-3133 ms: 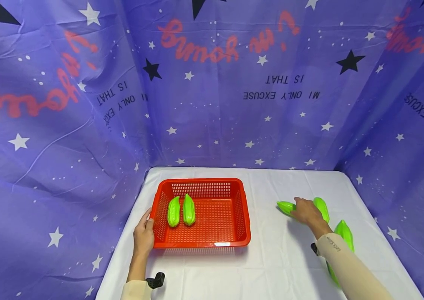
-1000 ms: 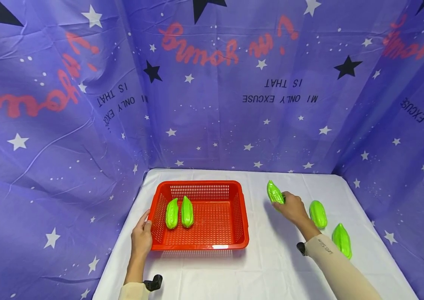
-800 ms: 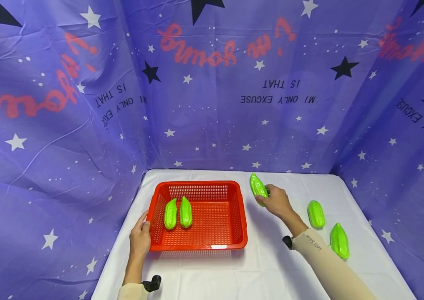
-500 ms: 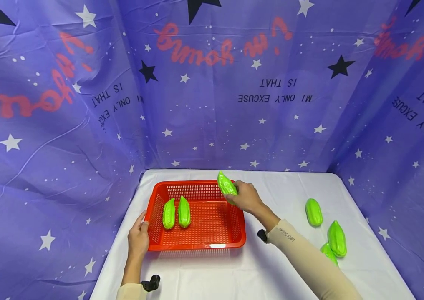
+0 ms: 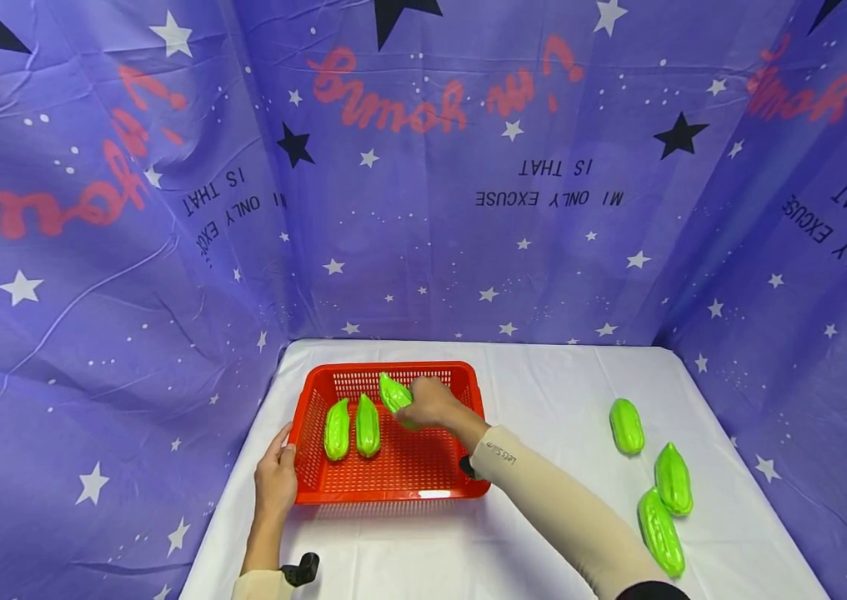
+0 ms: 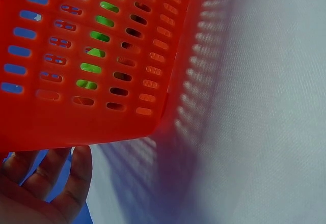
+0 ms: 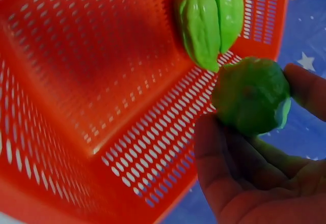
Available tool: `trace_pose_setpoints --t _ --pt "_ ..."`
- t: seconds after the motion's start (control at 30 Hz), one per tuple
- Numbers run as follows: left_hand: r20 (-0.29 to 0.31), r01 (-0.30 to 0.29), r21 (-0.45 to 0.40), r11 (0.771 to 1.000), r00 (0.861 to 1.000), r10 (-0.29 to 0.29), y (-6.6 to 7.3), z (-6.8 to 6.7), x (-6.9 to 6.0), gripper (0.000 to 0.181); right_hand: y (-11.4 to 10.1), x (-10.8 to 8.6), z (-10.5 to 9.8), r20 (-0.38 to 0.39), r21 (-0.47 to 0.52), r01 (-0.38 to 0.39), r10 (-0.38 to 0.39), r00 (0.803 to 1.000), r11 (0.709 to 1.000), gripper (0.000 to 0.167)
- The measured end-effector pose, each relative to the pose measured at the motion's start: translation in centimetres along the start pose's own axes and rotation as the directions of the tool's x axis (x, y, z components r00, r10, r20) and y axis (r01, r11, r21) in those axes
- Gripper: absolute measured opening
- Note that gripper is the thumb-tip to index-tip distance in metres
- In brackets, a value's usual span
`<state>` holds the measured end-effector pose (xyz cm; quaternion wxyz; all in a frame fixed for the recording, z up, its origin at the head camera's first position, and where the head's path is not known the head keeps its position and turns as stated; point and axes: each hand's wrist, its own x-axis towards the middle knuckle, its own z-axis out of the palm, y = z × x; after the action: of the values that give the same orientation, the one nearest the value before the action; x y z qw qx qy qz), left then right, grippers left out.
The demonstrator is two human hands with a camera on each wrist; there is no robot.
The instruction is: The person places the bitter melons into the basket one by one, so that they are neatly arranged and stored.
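My right hand (image 5: 434, 403) holds a bright green, ridged bitter melon (image 5: 394, 392) between thumb and fingers, over the inside of a red plastic basket (image 5: 434, 494). In the right wrist view the held melon (image 7: 251, 96) is seen end-on. Two more bitter melons, one at the left (image 5: 337, 430) and one beside it (image 5: 368, 427), lie side by side in the basket's left part. At the basket's left side, my left hand (image 5: 276, 481) grips the rim. The left wrist view has its fingers (image 6: 79, 175) at the rim, below the slotted wall (image 6: 127, 89).
To the right on the white-covered table (image 5: 543, 400) lie three more bitter melons: one farther back (image 5: 627, 426), and two touching nearer the front, an upper one (image 5: 674, 479) and a lower one (image 5: 661, 533). Purple star-printed cloth (image 5: 423, 250) surrounds the table's back and sides.
My right hand has picked a bitter melon up from the table's right side and carried it left, across the basket's right rim to over its inside. The left hand stays at the basket.
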<state>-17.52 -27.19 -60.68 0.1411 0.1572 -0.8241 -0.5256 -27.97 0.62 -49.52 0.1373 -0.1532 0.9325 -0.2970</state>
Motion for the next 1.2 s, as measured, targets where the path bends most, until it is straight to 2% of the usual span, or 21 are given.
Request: trace_pose_setpoints --t 0.2,0.43,0.73,0.9,1.2 --pt "-0.012 -0.001 0.012 1.000 1.000 0.001 0.2 -0.2 0.1 0.043 -0.3 1.3 2.1 0.059 0.056 -0.096 0.093 0.994 0.994 0.040" --pt "-0.020 0.005 0.011 1.000 1.000 -0.005 0.4 -0.6 0.1 0.043 -0.2 2.6 4.1 0.079 0.080 -0.201 0.195 0.978 0.976 0.038" --pt "-0.031 -0.002 0.012 1.000 1.000 0.002 0.2 -0.5 0.1 0.043 0.3 3.9 5.4 0.074 0.048 -0.249 0.245 0.967 0.967 0.037" --pt "-0.024 -0.010 0.012 1.000 1.000 0.010 0.0 -0.4 0.0 0.043 0.8 3.8 5.6 0.059 0.055 -0.259 0.256 0.965 0.964 0.036" --pt "-0.011 -0.008 -0.017 1.000 1.000 0.008 0.0 0.1 0.0 0.043 1.4 3.3 5.8 0.090 0.088 -0.298 0.290 0.953 0.950 0.032"
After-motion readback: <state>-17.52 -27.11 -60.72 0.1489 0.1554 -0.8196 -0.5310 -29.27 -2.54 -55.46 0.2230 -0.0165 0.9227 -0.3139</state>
